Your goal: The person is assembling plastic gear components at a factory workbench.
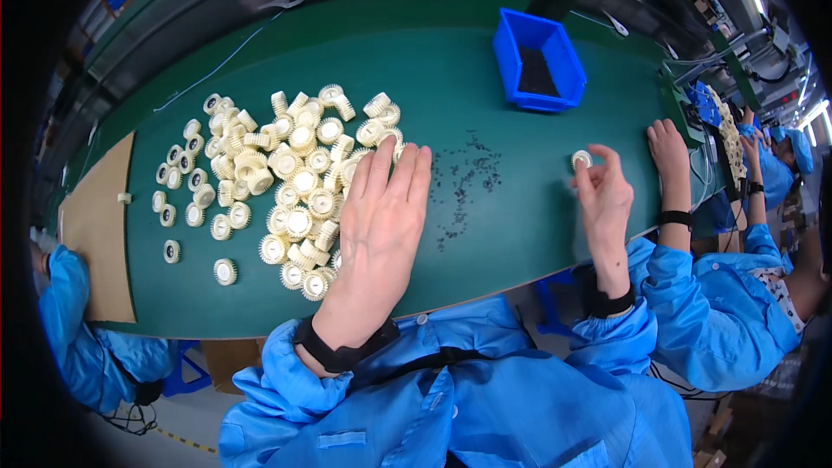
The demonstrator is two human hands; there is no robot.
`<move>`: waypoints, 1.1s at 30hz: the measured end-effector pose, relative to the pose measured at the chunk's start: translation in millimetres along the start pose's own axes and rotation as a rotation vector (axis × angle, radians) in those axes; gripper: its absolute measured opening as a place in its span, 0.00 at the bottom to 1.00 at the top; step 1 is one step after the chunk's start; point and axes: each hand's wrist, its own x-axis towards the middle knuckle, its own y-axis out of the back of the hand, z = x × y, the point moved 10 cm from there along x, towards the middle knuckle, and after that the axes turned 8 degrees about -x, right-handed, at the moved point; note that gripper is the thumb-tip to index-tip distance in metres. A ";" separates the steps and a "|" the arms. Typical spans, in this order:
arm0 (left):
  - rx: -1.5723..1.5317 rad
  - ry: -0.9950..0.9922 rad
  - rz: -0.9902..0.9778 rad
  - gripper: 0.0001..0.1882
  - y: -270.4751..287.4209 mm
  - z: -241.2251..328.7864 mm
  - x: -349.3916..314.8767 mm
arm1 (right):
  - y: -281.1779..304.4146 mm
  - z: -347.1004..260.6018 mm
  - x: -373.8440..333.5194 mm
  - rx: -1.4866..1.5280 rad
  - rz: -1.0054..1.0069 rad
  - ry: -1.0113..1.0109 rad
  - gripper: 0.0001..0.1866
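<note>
My left hand (381, 212) lies with fingers stretched out and close together along the right side of a large heap of cream toothed wheels (299, 182). It grips nothing that I can see, and its palm covers part of the heap. Right of the middle, my right hand (605, 204) has bent fingers, with a single cream toothed wheel (581, 159) at the thumb and fingertips. Between my two hands, many tiny dark pieces (468, 178) are scattered on the green tabletop (520, 234). Several wheels with dark centres (174, 155) sit left of the heap.
A blue plastic bin (539, 61) with a dark inside stands at the back right. Brown cardboard (100, 234) covers the left table end. A person's hand (669, 152) rests on the table at right; another person's blue sleeve (65, 295) is at far left.
</note>
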 end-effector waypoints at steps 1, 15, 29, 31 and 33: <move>-0.005 -0.001 0.000 0.25 -0.7 0.4 0.8 | -0.8 -16.3 -5.7 0.019 -0.024 0.047 0.09; -0.490 0.224 0.030 0.23 9.4 -9.3 -19.8 | -51.6 -125.7 -53.9 -0.029 -0.269 0.646 0.05; -1.414 0.574 -0.107 0.23 -30.9 -20.0 -70.7 | -53.3 -120.3 -48.4 0.008 -0.315 0.566 0.05; -1.584 0.677 -0.097 0.23 -40.4 -20.2 -76.7 | -55.7 -129.7 -54.1 -0.116 -0.311 0.677 0.04; -1.611 0.689 -0.109 0.22 -43.2 -19.9 -77.0 | -57.6 -134.8 -56.3 -0.201 -0.311 0.726 0.04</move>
